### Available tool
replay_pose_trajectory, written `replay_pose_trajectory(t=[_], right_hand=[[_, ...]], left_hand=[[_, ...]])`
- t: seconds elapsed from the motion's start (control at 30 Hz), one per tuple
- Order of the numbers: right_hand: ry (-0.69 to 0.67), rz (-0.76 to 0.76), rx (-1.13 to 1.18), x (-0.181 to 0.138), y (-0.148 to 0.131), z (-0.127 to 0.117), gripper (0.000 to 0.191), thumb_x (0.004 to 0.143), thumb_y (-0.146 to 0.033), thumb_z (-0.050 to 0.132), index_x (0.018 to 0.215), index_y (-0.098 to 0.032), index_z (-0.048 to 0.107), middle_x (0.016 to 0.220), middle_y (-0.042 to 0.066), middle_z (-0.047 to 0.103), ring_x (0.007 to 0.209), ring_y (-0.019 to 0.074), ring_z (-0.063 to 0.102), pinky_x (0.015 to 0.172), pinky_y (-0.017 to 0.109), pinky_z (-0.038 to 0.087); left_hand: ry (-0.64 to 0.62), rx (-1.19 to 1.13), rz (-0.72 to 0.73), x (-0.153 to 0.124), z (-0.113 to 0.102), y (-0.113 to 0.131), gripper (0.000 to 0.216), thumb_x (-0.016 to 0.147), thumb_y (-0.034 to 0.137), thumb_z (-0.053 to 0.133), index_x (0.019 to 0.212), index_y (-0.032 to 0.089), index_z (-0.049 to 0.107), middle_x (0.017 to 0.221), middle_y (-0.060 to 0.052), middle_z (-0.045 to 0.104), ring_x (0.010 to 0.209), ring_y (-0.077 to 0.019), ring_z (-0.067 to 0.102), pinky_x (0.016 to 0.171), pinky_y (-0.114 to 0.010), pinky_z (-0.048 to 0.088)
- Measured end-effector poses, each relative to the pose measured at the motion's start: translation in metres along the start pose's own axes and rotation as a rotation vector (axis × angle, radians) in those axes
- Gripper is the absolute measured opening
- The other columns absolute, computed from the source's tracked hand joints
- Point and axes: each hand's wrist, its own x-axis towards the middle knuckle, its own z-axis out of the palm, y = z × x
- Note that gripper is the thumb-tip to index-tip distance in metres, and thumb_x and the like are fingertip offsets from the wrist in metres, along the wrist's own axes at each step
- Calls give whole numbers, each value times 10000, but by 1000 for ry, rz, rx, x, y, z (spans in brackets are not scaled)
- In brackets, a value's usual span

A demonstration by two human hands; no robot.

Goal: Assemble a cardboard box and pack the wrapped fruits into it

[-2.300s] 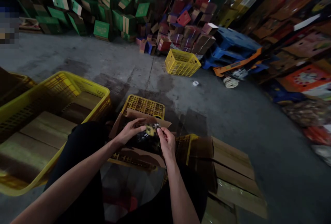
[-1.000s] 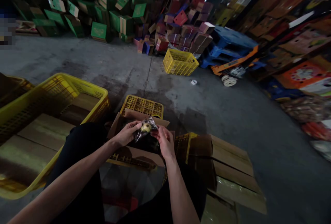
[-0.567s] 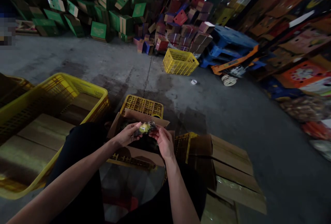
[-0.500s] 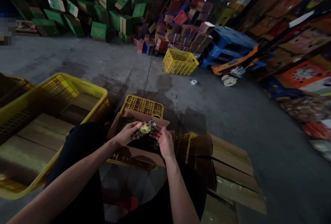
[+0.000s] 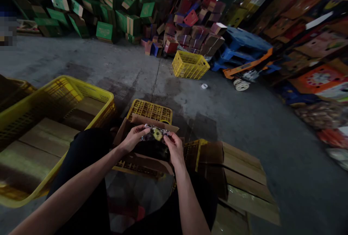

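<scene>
Between my two hands a clear plastic packet (image 5: 157,134) is stretched sideways; on it shows a yellow-green patch with a dark mark, and what is inside I cannot make out. My left hand (image 5: 135,137) pinches its left end between thumb and fingers. At the other end, my right hand (image 5: 174,147) grips the plastic with thumb and fingertips. Directly beneath is an open cardboard box (image 5: 154,162) with its flaps out and a dark inside. That box rests on an upturned yellow crate (image 5: 152,111) between my knees.
To the left stands a big yellow crate (image 5: 111,99) holding closed cartons (image 5: 49,137). More cartons (image 5: 244,162) are stacked at my right. Farther off are a small yellow crate (image 5: 190,64), a white roll (image 5: 204,86), an orange pallet jack (image 5: 248,64), blue pallets (image 5: 241,43) and heaped green boxes (image 5: 104,31).
The packet has turned and been pulled flatter, so its yellow-green patch faces up more. My right hand has shifted its hold to the packet's right end.
</scene>
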Motion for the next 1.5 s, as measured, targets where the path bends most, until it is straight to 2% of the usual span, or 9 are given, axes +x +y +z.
replay_pose_trajectory(t=[0.33,0.53,0.63,0.73,0.87,0.93,1.23,1.33,1.5], right_hand=[[-21,-32,-97,2,5,-2,327,739,-480,749,935,-220,715,935,26,755,889,231,682,819,339,551],[-39,97,59,-3,-1,1,335,709,-450,772,937,-219,691,995,45,735,954,248,688,801,395,609],[-37,97,81,-4,-3,2,336,700,-452,779,924,-215,698,984,47,736,960,249,691,808,401,617],[-7,76,94,-4,-3,1,348,693,-467,785,906,-210,685,969,32,733,946,232,691,825,394,617],[-11,71,60,-4,-1,0,327,700,-475,777,862,-218,655,926,18,720,914,220,686,806,386,621],[-24,75,47,-4,0,1,312,705,-468,771,860,-221,657,917,18,718,913,222,685,800,381,619],[-20,98,48,-2,2,5,281,701,-435,769,853,-218,672,876,16,708,881,227,681,792,404,620],[-9,84,49,1,3,4,286,703,-438,769,847,-213,666,896,24,718,893,229,686,815,407,615],[75,35,61,3,5,-1,311,698,-451,782,857,-211,662,938,30,730,915,230,695,838,395,607]], left_hand=[[14,184,67,-6,2,6,390,778,516,780,911,151,753,800,-35,711,698,-164,614,653,-254,450],[4,251,121,-5,1,6,343,788,489,777,815,155,708,756,-6,661,672,-130,550,647,-234,411],[-6,268,124,-4,1,4,358,795,505,768,775,156,692,715,4,636,640,-121,524,620,-226,390],[-3,239,106,-4,2,4,380,809,533,748,835,154,730,741,-8,665,659,-132,557,623,-224,404],[1,202,106,-4,2,7,432,816,530,745,1055,172,777,978,-54,754,866,-205,661,791,-271,482],[3,215,106,-3,1,7,445,815,530,745,1073,169,781,1013,-63,760,903,-220,671,818,-281,489],[11,111,63,-2,-3,1,388,814,530,749,885,149,761,744,-14,687,613,-109,574,586,-210,416],[28,82,57,0,-3,1,414,801,536,764,956,152,765,834,-34,721,704,-130,620,647,-217,455],[72,34,-1,3,-4,0,563,769,524,801,1228,216,690,1263,-90,684,1120,-245,634,887,-323,523]])
